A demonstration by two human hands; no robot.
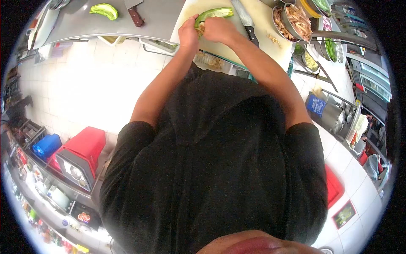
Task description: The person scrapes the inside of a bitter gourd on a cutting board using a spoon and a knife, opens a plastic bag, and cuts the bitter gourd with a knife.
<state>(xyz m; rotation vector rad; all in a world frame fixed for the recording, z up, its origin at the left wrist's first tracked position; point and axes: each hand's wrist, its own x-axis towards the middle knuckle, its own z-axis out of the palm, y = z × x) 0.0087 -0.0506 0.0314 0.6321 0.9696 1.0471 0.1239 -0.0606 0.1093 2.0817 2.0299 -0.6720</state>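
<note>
My left hand (189, 34) is closed around the near end of a hollowed bitter melon half (220, 12), held over the cream cutting board (262, 53). My right hand (219, 29) presses into the same end with curled fingers; a small dark edge shows there, but what these fingers grip is hidden. Pale seedy pulp shows between the hands. To the right lies a knife (249, 29) with a black handle. Another bitter melon piece (104, 11) rests on the steel counter (72, 21), near a cleaver (135, 15) with a brown handle.
A white basket with scraps (213, 62) sits under the board's near edge. Metal bowls of shredded food (298, 21) stand at the board's right. Small seed bits (274, 40) lie on the board. Behind me are a red bin (86, 142) and a blue container (47, 145).
</note>
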